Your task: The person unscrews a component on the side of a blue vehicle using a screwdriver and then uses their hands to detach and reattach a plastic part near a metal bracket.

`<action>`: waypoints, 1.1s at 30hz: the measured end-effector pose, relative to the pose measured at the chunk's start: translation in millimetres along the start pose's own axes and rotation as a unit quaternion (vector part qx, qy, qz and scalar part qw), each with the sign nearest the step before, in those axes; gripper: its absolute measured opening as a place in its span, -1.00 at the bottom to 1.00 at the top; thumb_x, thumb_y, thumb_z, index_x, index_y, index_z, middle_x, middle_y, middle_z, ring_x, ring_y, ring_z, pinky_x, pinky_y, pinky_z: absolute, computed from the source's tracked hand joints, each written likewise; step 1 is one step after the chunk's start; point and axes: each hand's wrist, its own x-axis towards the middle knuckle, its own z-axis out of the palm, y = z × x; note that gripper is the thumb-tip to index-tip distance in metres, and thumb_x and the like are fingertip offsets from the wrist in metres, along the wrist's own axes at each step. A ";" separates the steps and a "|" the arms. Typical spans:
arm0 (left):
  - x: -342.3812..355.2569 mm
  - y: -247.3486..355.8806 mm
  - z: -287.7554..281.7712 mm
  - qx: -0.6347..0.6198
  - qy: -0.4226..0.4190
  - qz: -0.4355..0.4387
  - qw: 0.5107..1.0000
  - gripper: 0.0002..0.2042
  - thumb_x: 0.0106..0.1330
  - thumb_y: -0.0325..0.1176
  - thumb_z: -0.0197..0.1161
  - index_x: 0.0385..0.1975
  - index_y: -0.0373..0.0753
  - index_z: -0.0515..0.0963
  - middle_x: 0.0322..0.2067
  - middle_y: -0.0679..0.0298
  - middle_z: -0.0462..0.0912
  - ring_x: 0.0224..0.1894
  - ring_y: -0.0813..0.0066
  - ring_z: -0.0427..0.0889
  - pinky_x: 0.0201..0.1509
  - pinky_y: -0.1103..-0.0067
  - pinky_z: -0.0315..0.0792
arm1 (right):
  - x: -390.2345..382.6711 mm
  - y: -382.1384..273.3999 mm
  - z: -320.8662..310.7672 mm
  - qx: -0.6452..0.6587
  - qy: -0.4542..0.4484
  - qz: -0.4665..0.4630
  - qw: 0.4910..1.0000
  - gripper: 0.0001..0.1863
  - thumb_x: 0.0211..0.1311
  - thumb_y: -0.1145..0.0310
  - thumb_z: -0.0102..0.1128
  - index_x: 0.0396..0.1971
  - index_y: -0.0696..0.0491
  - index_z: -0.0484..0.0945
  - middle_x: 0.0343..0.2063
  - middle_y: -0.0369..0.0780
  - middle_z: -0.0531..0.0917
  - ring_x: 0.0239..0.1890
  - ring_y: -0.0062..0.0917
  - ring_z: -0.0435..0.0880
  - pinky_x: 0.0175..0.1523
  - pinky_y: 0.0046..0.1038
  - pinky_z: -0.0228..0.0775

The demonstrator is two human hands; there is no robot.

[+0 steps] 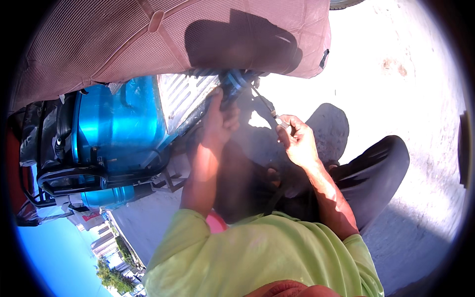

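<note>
1. Pale, sunlit concrete-like ground [396, 89] spreads across the right side, with dark shadows falling on it.
2. A brownish-pink, ribbed seat-like cover [114, 34] with raised seams fills the top; a rounded dark shadow lies over its middle.
3. The person's yellow-green, short-sleeved cloth shirt [252, 252] spans the lower middle.
4. A glossy bright-blue, box-like body panel [123, 119] sits under the cover at left.
5. Dark cloth trousers [376, 158] cover a bent knee at right.
6. A black, curved tubular frame [74, 175] runs along the blue panel's lower edge.
7. A whitish slotted plate [185, 96] lies between the blue panel and the left hand [222, 116].
8. The left hand's thumb and curled fingers are clamped on a dark, rounded part with a bluish band [236, 81], just below the cover's edge.
9. The right hand [299, 138] has thumb and fingers pinched together on the pale handle of a thin-shafted tool [283, 123]; its shaft slants up-left to the rounded part, though whether the tip touches it I cannot tell.
</note>
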 end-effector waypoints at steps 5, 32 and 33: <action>5.2 -3.1 -6.2 -0.001 -0.010 -0.017 1.000 -0.42 0.33 0.36 0.11 -0.36 -0.14 0.54 -0.61 0.32 0.48 -0.80 0.65 0.17 -0.65 0.63 0.11 | 3.6 18.3 9.9 -0.171 0.069 -0.115 0.976 -0.69 0.40 0.37 0.17 0.05 0.19 0.58 -0.50 -0.23 0.65 -0.50 -0.61 0.57 -0.31 -0.50 0.45; 8.6 -7.3 -8.0 0.009 -0.033 0.022 0.999 -0.50 0.30 0.30 0.21 -0.42 -0.09 0.51 -0.64 0.39 0.51 -0.80 0.72 0.13 -0.64 0.66 0.08 | 4.8 1.6 -4.0 -0.126 0.013 -0.003 0.992 -0.76 0.36 0.30 0.21 -0.12 0.13 0.59 -0.51 -0.16 0.64 -0.54 -0.46 0.62 -0.40 -0.43 0.43; 8.4 -6.6 -7.0 0.012 -0.023 0.022 0.999 -0.50 0.30 0.30 0.21 -0.42 -0.08 0.51 -0.64 0.39 0.51 -0.80 0.72 0.13 -0.64 0.66 0.09 | 4.4 1.1 -2.1 -0.200 0.040 -0.041 0.978 -0.75 0.35 0.30 0.21 -0.10 0.13 0.60 -0.48 -0.09 0.67 -0.51 -0.36 0.66 -0.35 -0.37 0.47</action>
